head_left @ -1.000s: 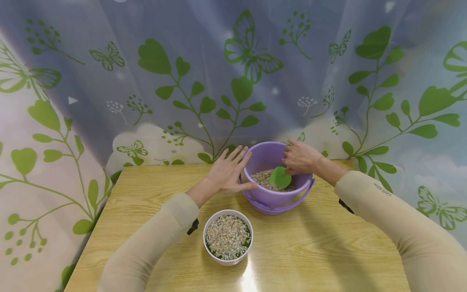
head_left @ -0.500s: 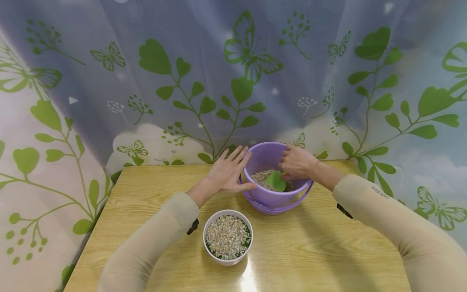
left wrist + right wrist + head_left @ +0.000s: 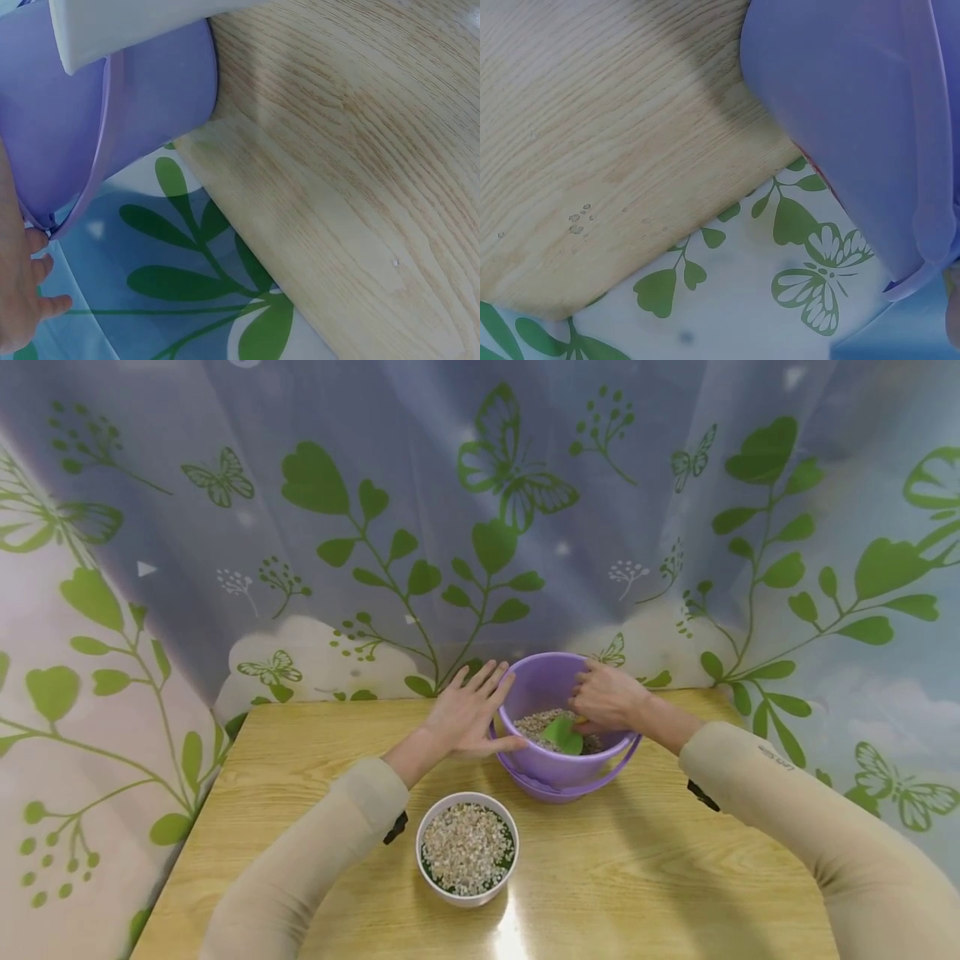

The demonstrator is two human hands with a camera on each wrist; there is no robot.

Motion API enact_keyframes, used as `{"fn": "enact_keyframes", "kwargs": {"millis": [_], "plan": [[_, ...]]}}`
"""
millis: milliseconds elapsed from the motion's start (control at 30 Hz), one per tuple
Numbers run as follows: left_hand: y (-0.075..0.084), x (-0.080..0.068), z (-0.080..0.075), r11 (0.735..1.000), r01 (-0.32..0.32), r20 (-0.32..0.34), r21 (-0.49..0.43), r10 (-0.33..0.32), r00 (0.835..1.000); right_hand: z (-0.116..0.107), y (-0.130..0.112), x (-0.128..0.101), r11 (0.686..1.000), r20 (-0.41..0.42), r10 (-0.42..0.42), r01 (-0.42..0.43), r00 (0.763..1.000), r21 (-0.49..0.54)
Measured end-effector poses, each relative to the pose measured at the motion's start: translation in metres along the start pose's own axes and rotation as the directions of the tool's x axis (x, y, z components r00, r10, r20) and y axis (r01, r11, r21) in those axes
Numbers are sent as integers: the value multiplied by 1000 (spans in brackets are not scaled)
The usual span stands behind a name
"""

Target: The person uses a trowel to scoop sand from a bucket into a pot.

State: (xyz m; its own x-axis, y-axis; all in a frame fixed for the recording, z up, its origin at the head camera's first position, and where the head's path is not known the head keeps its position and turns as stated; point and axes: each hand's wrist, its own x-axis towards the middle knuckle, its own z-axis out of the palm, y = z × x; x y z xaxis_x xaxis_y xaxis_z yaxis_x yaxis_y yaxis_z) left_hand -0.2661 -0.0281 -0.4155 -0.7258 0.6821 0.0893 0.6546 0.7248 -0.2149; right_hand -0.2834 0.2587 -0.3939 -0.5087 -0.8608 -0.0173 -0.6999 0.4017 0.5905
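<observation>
A purple bucket point(image 3: 558, 770) with a handle stands at the back of the table, gravel-like pale grains point(image 3: 534, 724) in its bottom. My left hand point(image 3: 468, 717) rests on its left rim, fingers straight and spread. Inside the bucket, my right hand point(image 3: 609, 697) grips a green scoop point(image 3: 562, 737) by its handle, mostly hidden in the fist. The scoop's blade lies in the grains. In the left wrist view, fingertips of the left hand point(image 3: 22, 277) show beside the bucket point(image 3: 169, 90). The right wrist view shows mainly the bucket's outer wall point(image 3: 832, 105).
A round white pot point(image 3: 468, 902) filled with similar pale grains point(image 3: 467, 846) over something green stands nearer, left of the bucket. Both are on a wooden table point(image 3: 322, 743). A curtain point(image 3: 420, 468) printed with leaves and butterflies hangs behind the table's far edge.
My right hand has moved slightly left inside the bucket with the scoop, whose blade has shifted left and tilted into the grains. The left hand stays on the rim.
</observation>
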Motion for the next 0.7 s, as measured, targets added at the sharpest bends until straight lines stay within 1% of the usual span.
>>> {"fn": "enact_keyframes", "kwargs": {"millis": [167, 367, 700], "plan": [[0, 0, 1, 1000, 5, -8, -5, -5, 1000, -1, 0, 0, 1000, 0, 5, -5, 1000, -4], [-1, -1, 1, 1000, 3, -19, -15, -4, 1000, 0, -2, 2, 999, 22, 26, -27, 999, 47], [0, -2, -1, 1000, 8, 5, -23, -8, 1000, 3, -4, 3, 995, 14, 43, -44, 999, 93]]}}
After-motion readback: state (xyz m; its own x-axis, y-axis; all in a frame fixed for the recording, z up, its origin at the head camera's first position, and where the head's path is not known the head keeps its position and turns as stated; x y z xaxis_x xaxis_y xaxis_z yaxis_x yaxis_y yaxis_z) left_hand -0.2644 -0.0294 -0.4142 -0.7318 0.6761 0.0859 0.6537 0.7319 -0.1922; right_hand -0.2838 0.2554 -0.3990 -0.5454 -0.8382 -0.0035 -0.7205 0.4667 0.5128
